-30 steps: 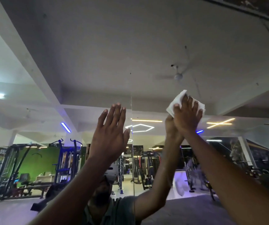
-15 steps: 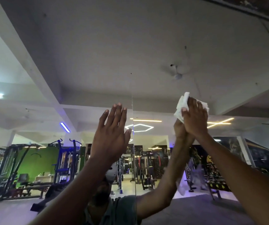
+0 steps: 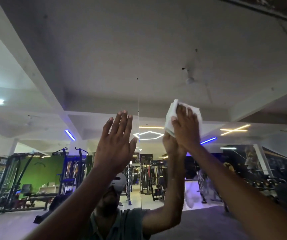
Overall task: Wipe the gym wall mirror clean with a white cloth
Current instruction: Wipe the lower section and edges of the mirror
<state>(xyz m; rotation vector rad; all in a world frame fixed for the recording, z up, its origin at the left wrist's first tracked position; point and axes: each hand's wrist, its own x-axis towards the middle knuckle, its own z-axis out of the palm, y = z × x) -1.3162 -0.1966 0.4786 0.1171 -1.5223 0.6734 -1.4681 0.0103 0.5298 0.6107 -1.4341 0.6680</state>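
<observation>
The gym wall mirror (image 3: pixel 156 58) fills nearly the whole view, a tall upright sheet of glass reflecting the pale ceiling, the lit gym floor and the machines. A thin vertical seam runs down it near the middle, splitting it into two panels. The white cloth (image 3: pixel 171 116) is a crumpled, bunched rag pressed flat against the glass on the panel right of the seam, high up at about the line where the reflected ceiling meets the lights. Its folds stick out above and to the left of the right hand (image 3: pixel 186 129) that covers it.
</observation>
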